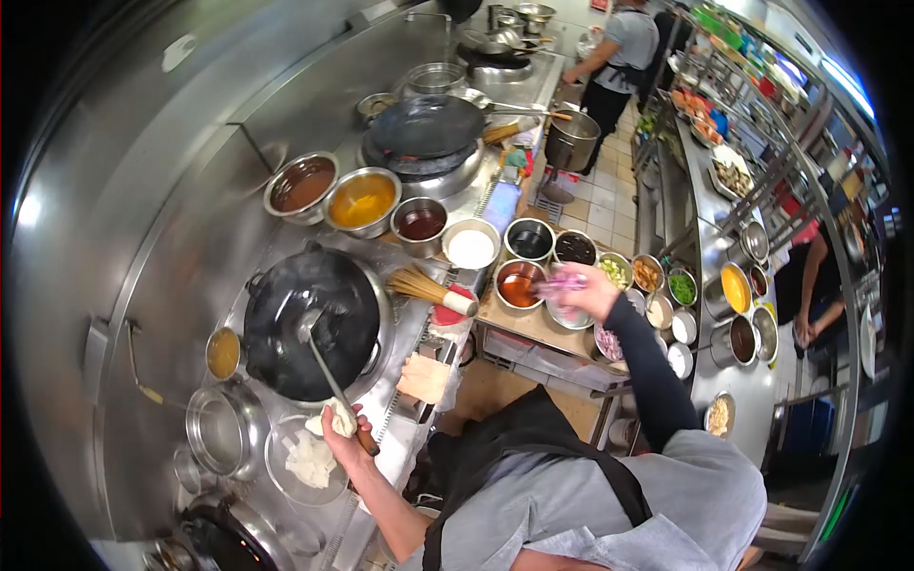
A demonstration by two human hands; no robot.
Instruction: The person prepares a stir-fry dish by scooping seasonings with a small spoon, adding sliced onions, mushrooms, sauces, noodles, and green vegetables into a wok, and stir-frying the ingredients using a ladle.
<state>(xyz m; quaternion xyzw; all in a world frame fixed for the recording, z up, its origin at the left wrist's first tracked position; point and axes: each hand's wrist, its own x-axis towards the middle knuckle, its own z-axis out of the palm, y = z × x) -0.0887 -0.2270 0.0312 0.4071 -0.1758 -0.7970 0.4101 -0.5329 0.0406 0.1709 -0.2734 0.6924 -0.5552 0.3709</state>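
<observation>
text: none legible | labels: none legible | numbers: none legible | signs: none legible

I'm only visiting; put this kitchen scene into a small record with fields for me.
Left hand: grips a ladle and a white wad, material unclear
Right hand: holds purple onion pieces, blurred
Wok: dark, ladle's head inside
Beside wok: bristled brush
Beyond wok: orange liquid in metal bowl
</observation>
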